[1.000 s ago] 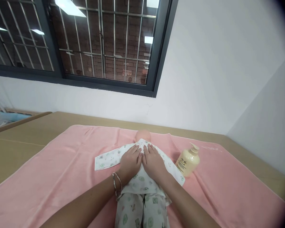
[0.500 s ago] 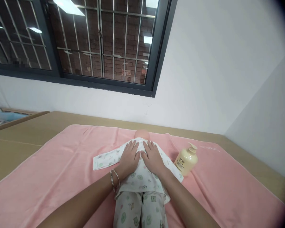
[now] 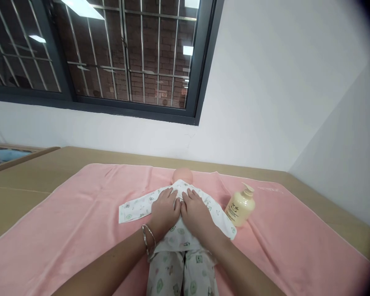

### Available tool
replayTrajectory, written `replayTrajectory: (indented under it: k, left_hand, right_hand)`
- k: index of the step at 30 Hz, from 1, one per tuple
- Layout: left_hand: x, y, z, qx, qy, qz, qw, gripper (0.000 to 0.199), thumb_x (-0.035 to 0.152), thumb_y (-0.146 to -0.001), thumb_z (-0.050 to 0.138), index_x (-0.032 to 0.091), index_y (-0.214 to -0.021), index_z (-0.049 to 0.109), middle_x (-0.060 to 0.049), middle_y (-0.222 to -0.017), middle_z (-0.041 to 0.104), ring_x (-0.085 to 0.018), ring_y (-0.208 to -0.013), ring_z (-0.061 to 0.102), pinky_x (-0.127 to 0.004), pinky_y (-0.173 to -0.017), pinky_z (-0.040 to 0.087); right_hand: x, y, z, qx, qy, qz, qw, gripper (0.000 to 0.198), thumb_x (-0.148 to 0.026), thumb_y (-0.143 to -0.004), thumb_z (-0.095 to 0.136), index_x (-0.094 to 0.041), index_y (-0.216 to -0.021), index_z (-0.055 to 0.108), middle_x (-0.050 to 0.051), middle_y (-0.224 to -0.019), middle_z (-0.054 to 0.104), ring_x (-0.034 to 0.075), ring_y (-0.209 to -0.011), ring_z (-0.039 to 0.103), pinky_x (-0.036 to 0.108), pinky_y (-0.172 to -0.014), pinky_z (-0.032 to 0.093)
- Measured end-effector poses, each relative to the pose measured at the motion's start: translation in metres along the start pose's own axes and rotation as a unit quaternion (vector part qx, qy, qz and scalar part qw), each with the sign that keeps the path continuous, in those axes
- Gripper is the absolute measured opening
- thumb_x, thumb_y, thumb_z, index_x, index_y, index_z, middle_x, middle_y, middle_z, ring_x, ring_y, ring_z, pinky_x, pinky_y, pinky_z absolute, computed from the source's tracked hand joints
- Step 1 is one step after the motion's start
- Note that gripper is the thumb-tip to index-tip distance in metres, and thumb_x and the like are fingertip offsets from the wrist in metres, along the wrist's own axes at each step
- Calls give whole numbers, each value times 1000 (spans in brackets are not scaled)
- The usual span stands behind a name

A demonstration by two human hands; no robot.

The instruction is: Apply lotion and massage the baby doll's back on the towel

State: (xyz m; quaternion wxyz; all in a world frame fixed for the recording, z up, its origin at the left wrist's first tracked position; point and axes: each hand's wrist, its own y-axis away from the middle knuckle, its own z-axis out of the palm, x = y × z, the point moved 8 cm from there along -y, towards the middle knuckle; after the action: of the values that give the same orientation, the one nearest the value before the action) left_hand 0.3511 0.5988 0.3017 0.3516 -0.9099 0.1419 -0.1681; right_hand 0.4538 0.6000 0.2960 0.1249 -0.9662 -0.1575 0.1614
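A baby doll in white printed clothes lies stretched out, its bald head (image 3: 182,176) at the far end and its printed trousers (image 3: 165,273) toward me. My left hand (image 3: 165,209) rests flat on the left side of the doll's printed top (image 3: 180,238), with two thin bangles (image 3: 148,238) on the wrist. On the right side of the top, my right hand (image 3: 197,211) lies flat, its thumb close to the left one. Both hands are open and grip nothing. Which way the doll faces I cannot tell.
A pale yellow pump bottle (image 3: 240,205) stands right of the doll, near its right sleeve. Under everything spreads a pink cloth (image 3: 89,213) on a wooden tabletop (image 3: 24,181). Behind are a white wall (image 3: 249,102) and a dark-framed window (image 3: 135,109) with bars.
Both hands have slid slightly down the doll's top, toward me and away from its collar. The camera view has shifted a little. The bottle stays in place.
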Motion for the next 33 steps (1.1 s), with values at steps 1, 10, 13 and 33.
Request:
replayTrajectory:
  k: [1,10,13,33]
  left_hand:
    - [-1,-1,1,-8,-4,-11,1000,30,26,-87,49,17,-111,64,-10,-116,65,-27,-109,59,-42,-91,52]
    - [-10,-4,24,-51,36,10,998,41,27,-91,42,11,-127,55,-15,-134,54,-30,-127,46,-48,-106,40]
    - [-13,-3,26,-49,53,1,997,42,28,-91,42,12,-128,54,-15,-135,54,-31,-129,44,-49,-108,39]
    - [-6,-3,11,-30,49,12,998,33,28,-91,44,16,-117,61,-14,-121,61,-29,-113,54,-48,-99,45]
  right_hand:
    - [5,-2,-1,2,-11,10,1000,47,-26,-96,31,-13,-137,48,15,-144,42,27,-136,33,45,-110,28]
    - [25,-13,7,32,-45,10,998,50,-34,-96,33,-19,-143,40,10,-151,32,25,-142,22,50,-115,11]
    - [24,-11,8,40,-41,5,998,50,-34,-96,33,-19,-143,41,10,-150,33,26,-141,24,50,-115,12]
    - [10,0,-1,48,44,51,997,47,-34,-99,29,-15,-136,51,14,-141,46,29,-132,39,40,-107,33]
